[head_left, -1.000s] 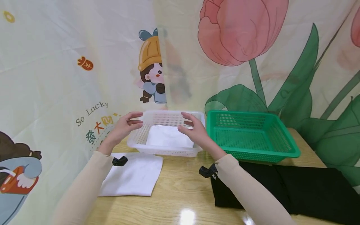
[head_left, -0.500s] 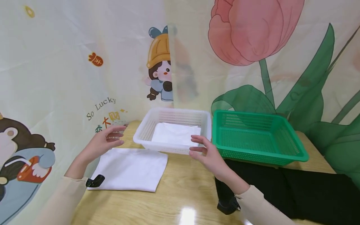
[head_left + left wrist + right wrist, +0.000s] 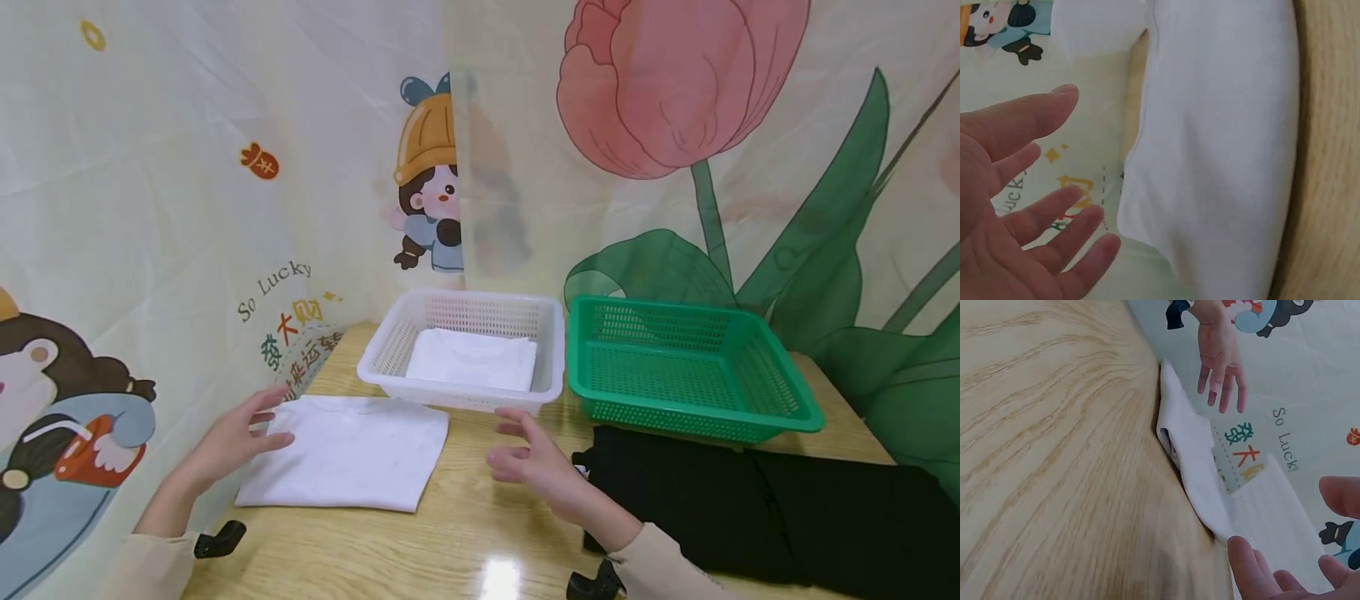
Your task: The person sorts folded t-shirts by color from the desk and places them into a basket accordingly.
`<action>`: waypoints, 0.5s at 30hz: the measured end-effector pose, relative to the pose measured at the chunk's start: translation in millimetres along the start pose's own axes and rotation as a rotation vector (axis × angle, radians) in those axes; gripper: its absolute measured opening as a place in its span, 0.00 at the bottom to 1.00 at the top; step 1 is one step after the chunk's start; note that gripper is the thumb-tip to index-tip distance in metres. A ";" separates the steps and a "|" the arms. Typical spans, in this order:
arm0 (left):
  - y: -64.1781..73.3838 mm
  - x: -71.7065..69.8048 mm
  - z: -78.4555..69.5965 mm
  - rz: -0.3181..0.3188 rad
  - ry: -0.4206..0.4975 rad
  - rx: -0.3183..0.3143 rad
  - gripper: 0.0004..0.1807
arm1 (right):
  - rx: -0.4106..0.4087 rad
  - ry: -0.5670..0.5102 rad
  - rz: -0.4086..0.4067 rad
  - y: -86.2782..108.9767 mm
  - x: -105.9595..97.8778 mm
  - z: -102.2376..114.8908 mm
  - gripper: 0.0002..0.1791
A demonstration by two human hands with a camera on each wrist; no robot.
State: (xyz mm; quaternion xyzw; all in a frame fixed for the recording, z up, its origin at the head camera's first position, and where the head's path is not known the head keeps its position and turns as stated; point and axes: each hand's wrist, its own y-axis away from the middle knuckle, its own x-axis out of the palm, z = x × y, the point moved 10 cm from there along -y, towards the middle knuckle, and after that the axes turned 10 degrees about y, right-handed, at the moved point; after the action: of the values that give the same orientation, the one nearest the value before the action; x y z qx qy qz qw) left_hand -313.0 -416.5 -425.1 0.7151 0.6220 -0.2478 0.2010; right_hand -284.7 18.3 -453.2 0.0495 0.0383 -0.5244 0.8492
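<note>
A folded white cloth garment (image 3: 352, 454) lies flat on the wooden table at the left. Over its left edge hovers my left hand (image 3: 238, 437), fingers spread and holding nothing. In the left wrist view the white garment (image 3: 1222, 137) fills the middle, with the fingers apart from it. My right hand (image 3: 543, 467) hangs above the table to the right of the garment, fingers relaxed and nothing in them. Behind, a white plastic basket (image 3: 457, 390) holds another folded white garment (image 3: 472, 358). In the right wrist view the white garment (image 3: 1191, 456) is seen edge-on.
A green plastic basket (image 3: 690, 408) stands right of the white one, with no contents visible. Folded black cloth (image 3: 720, 500) lies in front of it, partly behind the right forearm. A printed curtain (image 3: 322, 167) backs the wooden table (image 3: 450, 542).
Both hands have drawn back from the white basket toward me, the left one to the near garment's left edge. The head view has shifted slightly. The garments stay where they were.
</note>
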 end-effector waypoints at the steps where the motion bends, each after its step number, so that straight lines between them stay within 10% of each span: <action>1: 0.7 2.1 5.4 0.007 0.002 -0.017 0.49 | 0.007 -0.008 0.001 -1.3 2.8 -2.9 0.43; 15: 2.2 13.2 47.6 0.059 -0.017 -0.209 0.56 | 0.089 -0.118 -0.009 -21.5 46.9 -25.8 0.49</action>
State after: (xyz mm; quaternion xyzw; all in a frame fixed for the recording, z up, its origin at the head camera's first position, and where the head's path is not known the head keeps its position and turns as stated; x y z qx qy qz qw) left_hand -314.5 -434.8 -471.0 0.7060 0.6217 -0.1813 0.2868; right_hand -283.3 -29.7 -485.2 0.0561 -0.0347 -0.5316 0.8444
